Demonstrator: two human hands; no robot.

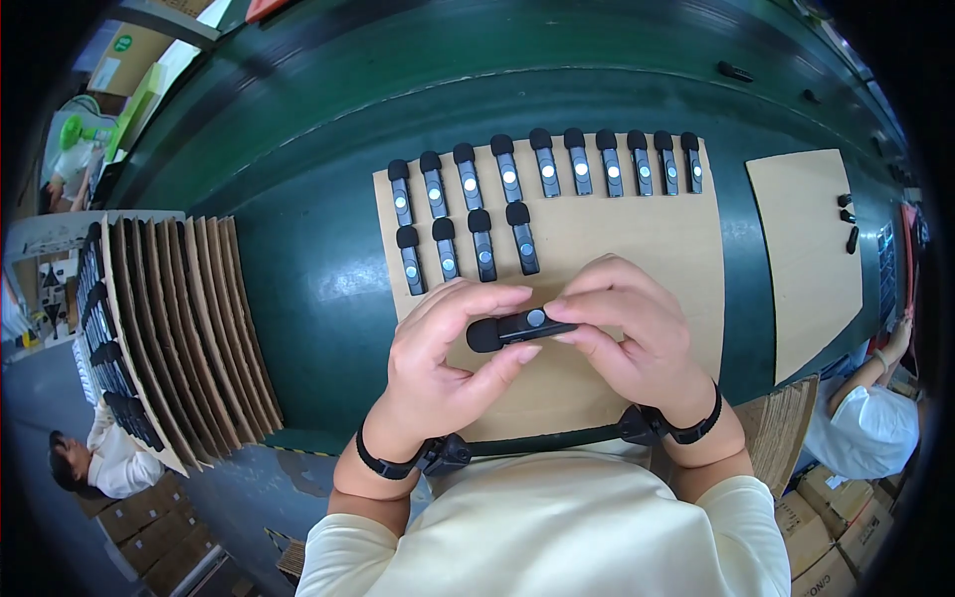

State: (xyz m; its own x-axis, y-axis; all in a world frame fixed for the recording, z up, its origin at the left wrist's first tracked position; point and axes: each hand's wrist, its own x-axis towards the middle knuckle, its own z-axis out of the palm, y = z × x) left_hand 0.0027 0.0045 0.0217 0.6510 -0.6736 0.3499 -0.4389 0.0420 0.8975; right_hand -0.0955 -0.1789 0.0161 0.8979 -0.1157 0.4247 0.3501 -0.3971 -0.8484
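A small black clip-on microphone with a foam windscreen (484,335) and a round pale button lies between my hands, tilted slightly. My right hand (632,323) pinches its bare end between thumb and fingers. Around the foam end curves my left hand (443,343), its index finger and thumb apart; the thumb tip is at the microphone's lower edge and a small gap shows under the index finger. Below us is a cardboard sheet (637,249). Matching microphones (547,171) stand on it in two rows, foam ends away from me, the nearer row shorter.
At left, several cardboard sheets (194,328) stand in a stack, with black microphones on the outermost. Another cardboard sheet (806,259) at right bears a few small black pieces (852,239). The green bench (308,298) runs beneath. Co-workers (865,428) sit at both sides, near cartons (831,497).
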